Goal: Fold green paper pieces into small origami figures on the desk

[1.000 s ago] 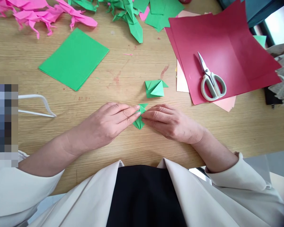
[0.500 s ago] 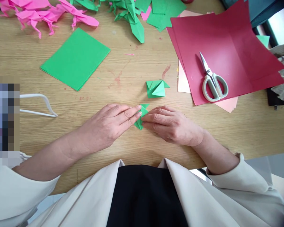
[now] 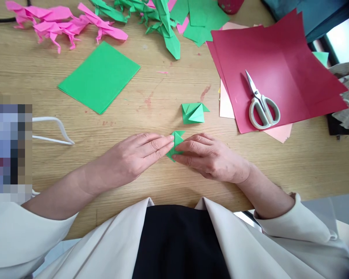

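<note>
Head view: a small folded green paper lay on the tabletop. The left hand, fingers together, touched its left side; the right hand, fingers bent, touched its right. Whether either clamped it could not be told. A second folded piece lay just beyond; scissors rested on red sheets.

Wht-handled scissors on red sheets, R side; pink folded figs far L.
</note>
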A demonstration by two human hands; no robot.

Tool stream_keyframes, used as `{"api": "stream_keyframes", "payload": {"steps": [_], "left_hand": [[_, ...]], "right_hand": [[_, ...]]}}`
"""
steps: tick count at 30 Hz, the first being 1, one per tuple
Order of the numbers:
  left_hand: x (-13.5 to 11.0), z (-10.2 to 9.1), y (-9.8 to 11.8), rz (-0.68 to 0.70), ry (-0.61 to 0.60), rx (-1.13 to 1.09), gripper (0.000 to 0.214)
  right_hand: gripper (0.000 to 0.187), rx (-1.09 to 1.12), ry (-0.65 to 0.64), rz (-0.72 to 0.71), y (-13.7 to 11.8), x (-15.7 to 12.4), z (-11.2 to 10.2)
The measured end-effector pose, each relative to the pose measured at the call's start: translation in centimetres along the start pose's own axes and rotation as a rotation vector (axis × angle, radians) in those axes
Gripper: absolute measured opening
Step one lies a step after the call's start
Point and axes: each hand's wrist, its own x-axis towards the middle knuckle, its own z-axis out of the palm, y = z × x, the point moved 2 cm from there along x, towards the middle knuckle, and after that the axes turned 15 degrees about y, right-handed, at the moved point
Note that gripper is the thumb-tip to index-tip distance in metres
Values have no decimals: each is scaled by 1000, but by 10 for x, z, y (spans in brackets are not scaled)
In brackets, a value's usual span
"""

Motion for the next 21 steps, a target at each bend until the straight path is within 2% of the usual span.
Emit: {"api": "stream_keyframes", "payload": {"steps": [5, 12, 21], "left_hand": [[0, -4, -4, 51, 13, -74, 40], [0, -3, -4, -45, 5, -155, 44], [-1, -3, -4, 20, 0, -52, 41]], "right_hand": [[26, 28, 7, 9, 1, 0, -1], [24, 36, -2, 26, 1, 1, -1], [27, 20, -31, 16, 0, 0, 0]]}}
